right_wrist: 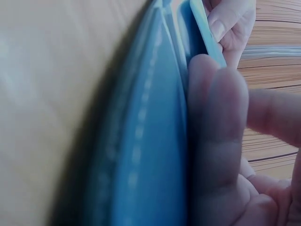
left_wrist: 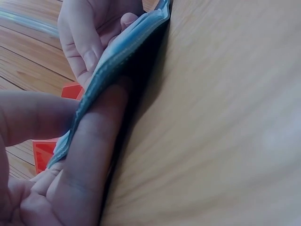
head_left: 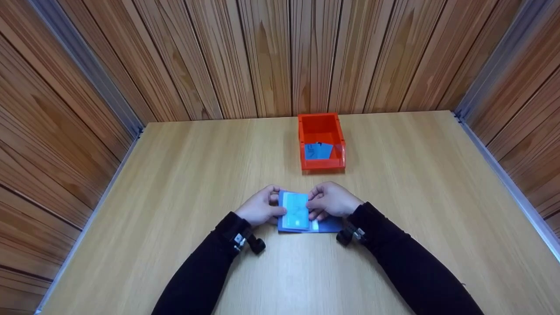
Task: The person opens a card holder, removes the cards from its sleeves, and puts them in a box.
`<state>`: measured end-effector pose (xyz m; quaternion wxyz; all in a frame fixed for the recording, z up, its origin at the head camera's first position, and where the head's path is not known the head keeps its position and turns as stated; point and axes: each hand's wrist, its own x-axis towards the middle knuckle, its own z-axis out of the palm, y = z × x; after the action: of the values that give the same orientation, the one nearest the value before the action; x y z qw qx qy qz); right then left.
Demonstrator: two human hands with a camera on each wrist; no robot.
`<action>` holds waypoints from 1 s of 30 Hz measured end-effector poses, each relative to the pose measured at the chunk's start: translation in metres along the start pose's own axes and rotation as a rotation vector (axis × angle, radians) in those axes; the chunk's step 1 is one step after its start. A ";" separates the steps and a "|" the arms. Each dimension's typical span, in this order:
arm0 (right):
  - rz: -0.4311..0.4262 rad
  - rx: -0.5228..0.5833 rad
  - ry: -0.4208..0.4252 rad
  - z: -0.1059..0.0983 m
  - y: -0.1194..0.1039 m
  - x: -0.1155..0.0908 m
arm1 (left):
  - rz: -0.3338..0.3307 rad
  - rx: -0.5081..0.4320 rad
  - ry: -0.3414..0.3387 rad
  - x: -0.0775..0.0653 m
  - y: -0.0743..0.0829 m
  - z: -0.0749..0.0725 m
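On the table in front of the bin lies an unfolded blue wallet with stitched edges. A light-blue panel or card-like leaf covers its left half. My left hand grips the left edge, thumb on top. In the left wrist view a finger reaches under the stitched edge. My right hand pinches the right edge of the light-blue leaf near the fold. Its fingers stand beside the stitched blue side in the right wrist view. Whether the leaf is separate is unclear.
Behind the hands, a red open-front bin stands near the back wall and holds blue card-like pieces. Wooden plank walls enclose the table at the back and both sides. Each wrist carries a small black camera.
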<state>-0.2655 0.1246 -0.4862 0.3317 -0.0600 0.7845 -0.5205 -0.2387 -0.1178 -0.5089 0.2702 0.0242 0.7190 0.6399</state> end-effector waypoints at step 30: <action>-0.025 -0.252 0.237 -0.015 0.005 -0.009 | 0.011 0.021 0.024 -0.001 0.000 0.001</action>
<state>-0.2663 0.1427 -0.4824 0.2201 -0.0492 0.8764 -0.4254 -0.2377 -0.1172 -0.5092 0.2578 0.0235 0.7287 0.6340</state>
